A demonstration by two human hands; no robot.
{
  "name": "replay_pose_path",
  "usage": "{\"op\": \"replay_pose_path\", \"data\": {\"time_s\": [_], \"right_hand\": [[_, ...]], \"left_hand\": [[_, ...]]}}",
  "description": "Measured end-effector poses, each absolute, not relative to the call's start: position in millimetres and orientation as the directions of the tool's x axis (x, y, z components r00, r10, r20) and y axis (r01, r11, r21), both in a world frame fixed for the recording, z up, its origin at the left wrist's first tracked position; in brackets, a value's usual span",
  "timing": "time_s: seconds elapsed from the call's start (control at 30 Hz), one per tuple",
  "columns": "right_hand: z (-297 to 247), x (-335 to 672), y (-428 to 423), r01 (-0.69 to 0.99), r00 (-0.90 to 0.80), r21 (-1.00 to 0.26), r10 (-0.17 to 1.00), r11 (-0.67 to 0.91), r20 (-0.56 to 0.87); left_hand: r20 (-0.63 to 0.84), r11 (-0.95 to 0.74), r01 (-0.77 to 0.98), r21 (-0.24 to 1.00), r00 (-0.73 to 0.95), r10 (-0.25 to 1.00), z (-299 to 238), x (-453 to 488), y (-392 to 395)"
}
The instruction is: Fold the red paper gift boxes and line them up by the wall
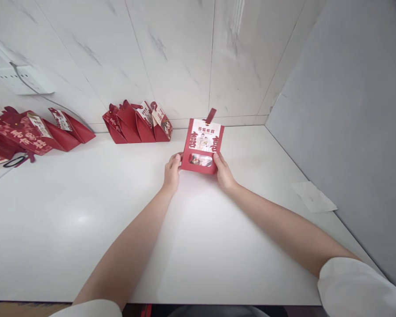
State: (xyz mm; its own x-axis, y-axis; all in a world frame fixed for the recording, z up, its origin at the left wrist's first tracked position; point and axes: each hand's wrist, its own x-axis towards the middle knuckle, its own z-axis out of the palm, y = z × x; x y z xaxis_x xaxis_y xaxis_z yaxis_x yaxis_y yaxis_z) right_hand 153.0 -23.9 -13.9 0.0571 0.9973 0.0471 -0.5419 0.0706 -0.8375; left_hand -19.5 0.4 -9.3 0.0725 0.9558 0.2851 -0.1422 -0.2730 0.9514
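Observation:
Between my two hands a red gift box (203,167) is held up over the white table. It has a white printed panel, a small clear window low on its front, and a dark red ribbon tab (210,116) sticking up at its top. My left hand (172,172) grips the lower left edge, thumb at the side. My right hand (223,171) holds the lower right edge, with the thumb on the front beside the window. The fingers behind the box are hidden.
Several red gift boxes (135,125) stand in a row against the tiled wall (171,57). More red boxes (66,136) crowd the far left, with black-handled scissors (15,161) in front. A thin white sheet (314,197) lies by the grey panel (350,110) at right.

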Motion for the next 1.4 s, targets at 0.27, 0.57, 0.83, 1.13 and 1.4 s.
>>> {"op": "replay_pose_path", "data": {"time_s": [0.27, 0.57, 0.83, 1.13, 1.4], "right_hand": [[-13, 159, -19, -0.677, -0.015, -0.734, 0.998, -0.054, -0.059], [-8, 159, -23, -0.676, -0.081, -0.729, 0.994, -0.111, -0.077], [-13, 156, -18, -0.666, 0.051, -0.744, 0.998, 0.063, 0.039], [-9, 151, -36, -0.315, 0.022, -0.930, 0.981, 0.189, 0.192], [-6, 156, -41, -0.237, 0.228, -0.942, 0.956, 0.238, 0.184]], "left_hand": [[0.571, -0.641, 0.119, 0.758, 0.354, 0.741, -5, -3, -27], [0.544, -0.664, 0.172, 0.727, 0.446, 0.711, -14, -6, -21], [0.459, -0.467, 0.108, 0.878, 0.090, 0.884, -10, -5, -15], [0.269, -0.272, -0.324, 0.906, -0.058, 0.962, -17, -5, -2], [0.474, -0.423, 0.214, 0.881, -0.394, 0.788, -17, -28, 5]]}}
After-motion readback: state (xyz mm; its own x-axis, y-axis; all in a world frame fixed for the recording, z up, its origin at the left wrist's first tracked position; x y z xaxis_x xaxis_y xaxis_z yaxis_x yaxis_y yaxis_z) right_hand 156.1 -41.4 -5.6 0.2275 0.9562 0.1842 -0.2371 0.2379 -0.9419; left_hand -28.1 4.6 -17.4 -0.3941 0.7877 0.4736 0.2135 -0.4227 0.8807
